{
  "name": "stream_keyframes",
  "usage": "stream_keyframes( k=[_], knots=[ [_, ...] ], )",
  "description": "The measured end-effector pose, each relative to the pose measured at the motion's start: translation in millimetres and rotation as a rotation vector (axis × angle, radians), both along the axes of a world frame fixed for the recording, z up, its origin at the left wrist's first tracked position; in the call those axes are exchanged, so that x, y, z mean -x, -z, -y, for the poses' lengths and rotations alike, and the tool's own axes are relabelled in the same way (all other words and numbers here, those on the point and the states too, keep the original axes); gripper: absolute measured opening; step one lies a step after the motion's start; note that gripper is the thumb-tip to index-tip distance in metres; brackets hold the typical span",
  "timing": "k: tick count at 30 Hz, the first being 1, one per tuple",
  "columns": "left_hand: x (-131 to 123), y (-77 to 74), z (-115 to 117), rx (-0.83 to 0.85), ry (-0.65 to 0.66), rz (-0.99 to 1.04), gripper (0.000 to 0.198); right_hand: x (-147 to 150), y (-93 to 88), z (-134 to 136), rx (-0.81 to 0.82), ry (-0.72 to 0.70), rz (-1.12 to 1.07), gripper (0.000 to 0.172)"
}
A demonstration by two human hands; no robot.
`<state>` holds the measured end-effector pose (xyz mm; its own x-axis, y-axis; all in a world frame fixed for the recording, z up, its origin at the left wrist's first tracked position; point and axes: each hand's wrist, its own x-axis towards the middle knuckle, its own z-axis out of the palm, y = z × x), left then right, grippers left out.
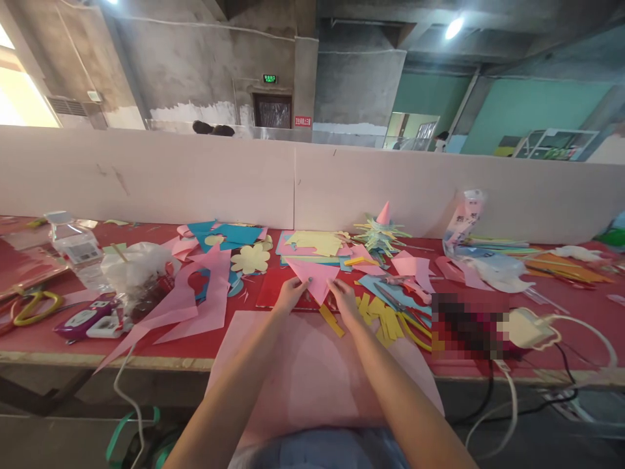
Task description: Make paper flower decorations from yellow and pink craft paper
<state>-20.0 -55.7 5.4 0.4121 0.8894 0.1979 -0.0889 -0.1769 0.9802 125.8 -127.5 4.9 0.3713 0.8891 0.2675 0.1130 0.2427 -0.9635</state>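
Note:
A pink paper triangle [315, 277], its tip pointing down toward me, is held between my two hands above a red sheet [271, 290]. My left hand [293, 293] pinches its left edge, and my right hand [342, 297] pinches its right edge. Under my forearms a large pink sheet [312, 371] hangs over the table's front edge. Yellow paper strips [385, 320] lie just right of my right hand. Behind the triangle is a stack of yellow, pink and blue paper [315, 243].
Scissors with yellow handles [415, 332] lie at the right, and another yellow-handled pair [39, 307] at the far left. A paper cone tree [383, 225] stands behind. Pink scraps [215, 293], a bottle [73, 241] and a purple tool [85, 317] are at the left.

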Motion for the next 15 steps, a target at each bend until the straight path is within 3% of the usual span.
stream_keyframes(
  k=[9,15],
  knots=[
    [0.9,0.1,-2.2,0.102,-0.069,0.123,0.046,0.9,-6.0,3.6,-0.040,0.011,0.006,0.035],
    [7.5,1.5,-8.0,0.055,-0.262,0.062,0.058,3.3,-8.3,4.6,-0.104,0.063,0.113,0.032]
  ],
)
